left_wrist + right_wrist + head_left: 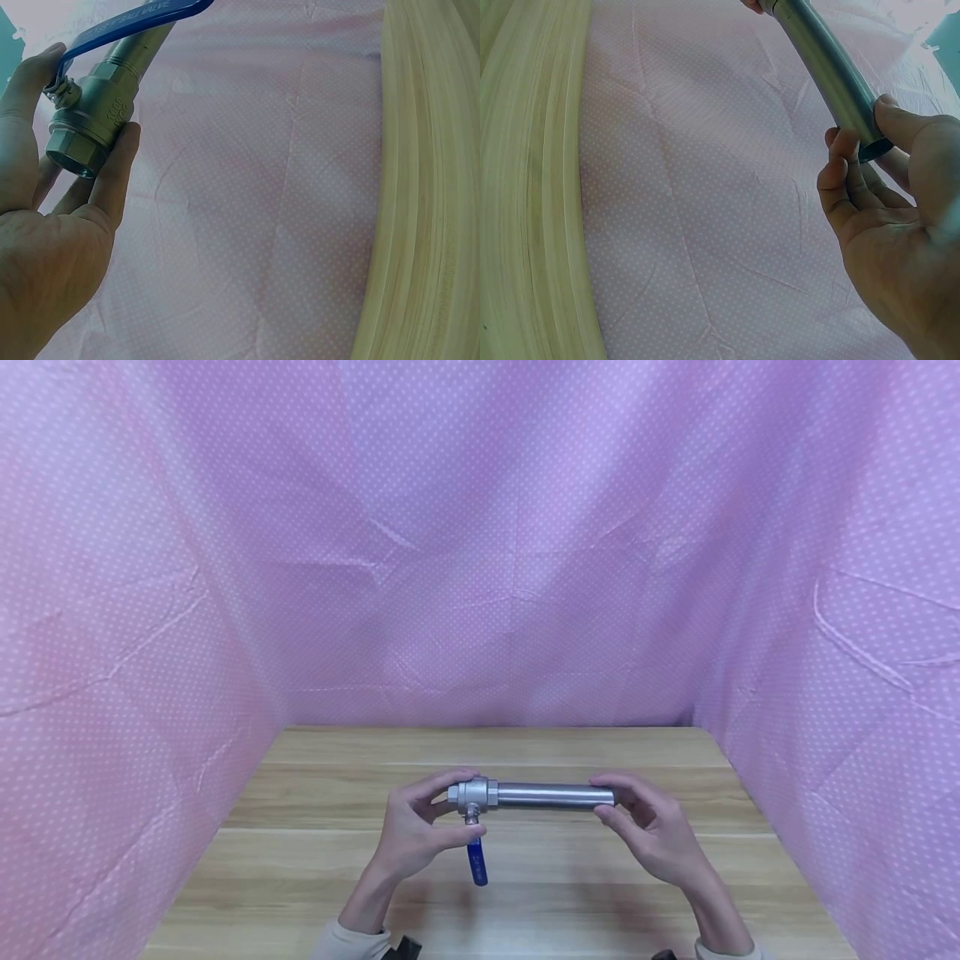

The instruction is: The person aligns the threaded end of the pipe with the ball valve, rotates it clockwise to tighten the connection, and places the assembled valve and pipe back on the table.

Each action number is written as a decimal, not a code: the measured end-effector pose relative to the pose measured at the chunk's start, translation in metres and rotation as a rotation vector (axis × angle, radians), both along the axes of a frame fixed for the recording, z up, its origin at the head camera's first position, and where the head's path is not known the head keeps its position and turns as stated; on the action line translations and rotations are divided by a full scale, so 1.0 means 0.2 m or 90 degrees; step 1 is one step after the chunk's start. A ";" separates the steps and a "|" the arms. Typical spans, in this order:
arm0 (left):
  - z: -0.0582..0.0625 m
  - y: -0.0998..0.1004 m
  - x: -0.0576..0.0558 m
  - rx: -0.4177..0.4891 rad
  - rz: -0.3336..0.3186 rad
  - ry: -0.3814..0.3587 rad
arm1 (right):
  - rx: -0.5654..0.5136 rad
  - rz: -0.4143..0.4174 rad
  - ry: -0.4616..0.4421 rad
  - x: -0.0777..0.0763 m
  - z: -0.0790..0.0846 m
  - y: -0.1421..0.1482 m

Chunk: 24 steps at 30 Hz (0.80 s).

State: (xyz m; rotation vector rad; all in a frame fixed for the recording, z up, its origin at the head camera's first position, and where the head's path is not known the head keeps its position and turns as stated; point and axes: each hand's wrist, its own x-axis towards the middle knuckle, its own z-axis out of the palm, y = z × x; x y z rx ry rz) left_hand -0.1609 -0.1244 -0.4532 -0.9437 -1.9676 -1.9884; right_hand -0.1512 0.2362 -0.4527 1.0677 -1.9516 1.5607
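A silver ball valve (474,794) with a blue lever handle (477,863) is joined at its right end to a straight metal pipe (555,795). My left hand (417,828) grips the valve body, thumb by the base of the lever and fingers round the far side. In the left wrist view the valve's open hexagonal end (75,152) faces my palm. My right hand (654,828) pinches the pipe's free end between thumb and fingers; the right wrist view shows the hollow pipe end (875,148) there. The pipe lies level across, above the table, with the lever pointing toward me.
Below the hands is a light wooden table (315,860) with a straight back edge. Pink dotted cloth (480,568) hangs behind it and on both sides. Dark wrist camera parts (405,947) show near the bottom edge.
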 end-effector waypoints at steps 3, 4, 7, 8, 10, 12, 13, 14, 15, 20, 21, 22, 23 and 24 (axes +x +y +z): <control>0.00 0.00 0.00 0.000 0.000 0.001 | -0.017 0.031 0.012 -0.01 0.00 0.00; 0.00 0.00 0.00 -0.001 0.001 0.001 | -0.022 0.042 0.012 -0.01 0.00 0.00; 0.00 0.00 0.00 -0.001 0.001 0.001 | -0.031 0.068 0.014 -0.02 -0.01 0.00; 0.00 0.00 0.00 -0.002 0.001 0.002 | -0.032 0.073 0.014 -0.02 -0.01 0.00; 0.00 0.00 0.00 -0.002 0.002 0.003 | -0.033 0.081 0.016 -0.02 -0.01 0.00; 0.00 0.00 0.00 -0.003 0.003 0.003 | -0.032 0.084 0.020 -0.02 -0.01 0.00; 0.00 0.00 0.00 -0.004 0.003 0.004 | -0.031 0.084 0.021 -0.02 -0.01 0.00; 0.00 0.00 0.00 -0.004 0.002 0.004 | -0.032 0.085 0.022 -0.02 -0.01 -0.01; 0.00 0.00 0.00 -0.003 0.002 0.004 | -0.031 0.083 0.023 -0.02 -0.01 -0.01; 0.00 0.00 0.00 -0.005 0.002 0.007 | -0.029 0.074 0.022 -0.01 0.00 -0.01; 0.00 0.00 0.00 -0.006 0.003 0.007 | -0.028 0.071 0.022 -0.01 0.00 -0.01; 0.00 0.00 0.00 -0.007 0.003 0.008 | -0.027 0.069 0.021 -0.01 0.00 -0.01; 0.00 0.00 0.00 -0.007 0.004 0.009 | -0.026 0.065 0.022 -0.01 0.00 -0.01; 0.00 0.00 0.00 -0.007 0.004 0.009 | -0.025 0.062 0.021 -0.01 0.00 -0.01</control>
